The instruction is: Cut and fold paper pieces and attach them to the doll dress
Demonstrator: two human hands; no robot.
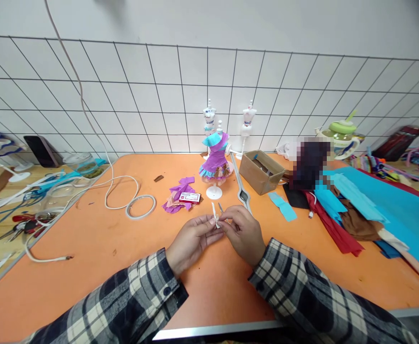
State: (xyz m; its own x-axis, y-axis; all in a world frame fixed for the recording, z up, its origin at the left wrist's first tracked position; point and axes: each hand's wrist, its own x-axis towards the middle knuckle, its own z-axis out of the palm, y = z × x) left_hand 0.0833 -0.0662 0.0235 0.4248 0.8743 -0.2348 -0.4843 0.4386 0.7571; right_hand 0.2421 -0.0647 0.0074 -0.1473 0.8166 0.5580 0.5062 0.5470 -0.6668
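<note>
A thin white strip [213, 209] stands up between my hands at the middle of the table. My left hand [196, 236] pinches its lower end between thumb and fingers. Fingers bent, my right hand [245, 234] meets the left one at the small bunched part of the strip. From the right fingertips sticks a slim grey pointed thing [221, 208], too small to name for sure. Just beyond the hands is a miniature dress form wearing a purple and blue dress [216, 155] with a ruffled hem, on a round white base [214, 192].
Left of the dress form lie purple and peach paper scraps [175, 200] under a small red-and-white box [189, 198], then a tape roll [141, 207] and white cable [114, 193]. Rightward are scissors [243, 193], a cardboard box [261, 172], a blue piece [283, 206] and coloured sheets [388, 210].
</note>
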